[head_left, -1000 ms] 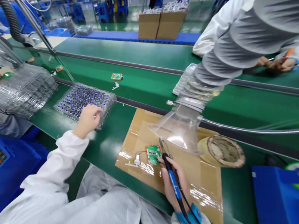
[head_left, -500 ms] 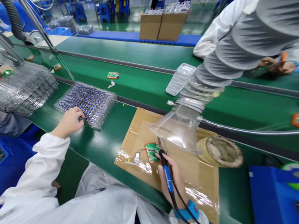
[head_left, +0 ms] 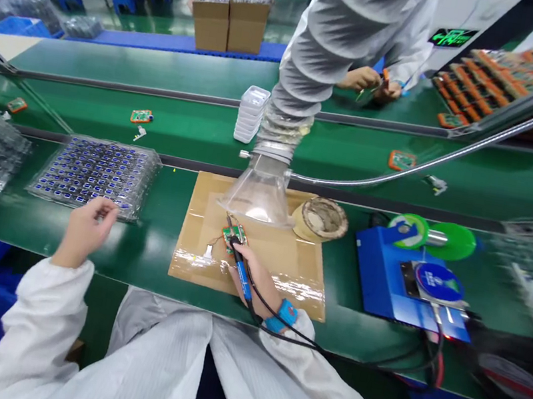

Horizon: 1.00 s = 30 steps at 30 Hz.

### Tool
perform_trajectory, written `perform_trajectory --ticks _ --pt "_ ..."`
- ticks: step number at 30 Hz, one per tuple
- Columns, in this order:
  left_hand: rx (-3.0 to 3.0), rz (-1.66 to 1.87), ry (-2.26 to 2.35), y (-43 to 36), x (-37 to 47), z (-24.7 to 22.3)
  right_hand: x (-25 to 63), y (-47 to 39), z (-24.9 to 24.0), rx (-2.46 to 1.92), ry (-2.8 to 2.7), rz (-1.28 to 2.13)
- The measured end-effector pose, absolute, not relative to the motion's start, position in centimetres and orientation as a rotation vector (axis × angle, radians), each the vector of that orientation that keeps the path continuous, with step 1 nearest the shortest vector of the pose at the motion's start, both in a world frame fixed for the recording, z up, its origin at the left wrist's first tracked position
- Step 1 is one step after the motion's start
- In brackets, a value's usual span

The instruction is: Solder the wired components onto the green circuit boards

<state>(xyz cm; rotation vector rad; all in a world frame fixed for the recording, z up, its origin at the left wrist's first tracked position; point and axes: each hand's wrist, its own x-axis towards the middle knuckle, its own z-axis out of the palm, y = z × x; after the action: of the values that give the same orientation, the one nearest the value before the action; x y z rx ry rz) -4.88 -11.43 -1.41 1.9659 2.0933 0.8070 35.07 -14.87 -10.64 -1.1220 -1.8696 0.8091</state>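
Note:
My left hand (head_left: 87, 230) is beside the near right corner of a clear plastic tray (head_left: 98, 173) filled with rows of small parts with blue faces. Its fingertips are pinched together; whatever may be between them is too small to make out. My right hand (head_left: 257, 277) grips a soldering iron (head_left: 242, 278) with a blue and black handle, its tip pointing at a green circuit board in an orange frame (head_left: 234, 238). This board lies on a brown cardboard sheet (head_left: 257, 259), with a small white connector (head_left: 208, 252) on thin wires beside it.
A clear fume hood (head_left: 261, 195) on a grey hose hangs just above the board. To the right stand a round tan pot (head_left: 321, 220) and a blue machine with green reels (head_left: 386, 272). Stacked white trays (head_left: 251, 114) stand behind. A co-worker's hands (head_left: 373, 83) are across the bench.
The view has swung to the right. My left hand has come off the tray's near edge towards its right corner. My right hand stays at the board with the soldering iron.

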Motion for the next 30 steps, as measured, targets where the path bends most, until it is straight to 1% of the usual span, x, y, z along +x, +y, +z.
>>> perform_trajectory --ticks 2,8,12,16,19,23,30 --pt "1.802 0.936 1.857 -11.8 -1.0 -2.7 34.8 -14.8 -10.7 -1.162 -1.851 0.803" --pt "1.305 1.031 1.254 -11.2 9.7 -5.8 34.9 -15.1 -11.0 -1.240 -1.851 0.803" --pt "1.072 0.963 1.029 -10.2 13.0 -6.5 35.8 -15.1 -11.3 -1.276 -1.787 0.835" --pt "0.982 0.737 1.002 -9.7 14.4 -6.6 36.1 -15.1 -11.0 -1.210 -1.691 0.910" --pt "1.000 0.597 0.999 -9.8 15.2 -6.4 35.4 -15.2 -10.2 -1.186 -1.465 0.969" --pt "1.046 0.551 1.031 -10.3 15.8 -6.2 34.1 -15.1 -9.4 -1.189 -1.156 1.011" --pt "1.114 0.507 1.055 -10.9 15.9 -6.0 33.1 -14.5 -9.0 -1.154 -1.098 1.049"
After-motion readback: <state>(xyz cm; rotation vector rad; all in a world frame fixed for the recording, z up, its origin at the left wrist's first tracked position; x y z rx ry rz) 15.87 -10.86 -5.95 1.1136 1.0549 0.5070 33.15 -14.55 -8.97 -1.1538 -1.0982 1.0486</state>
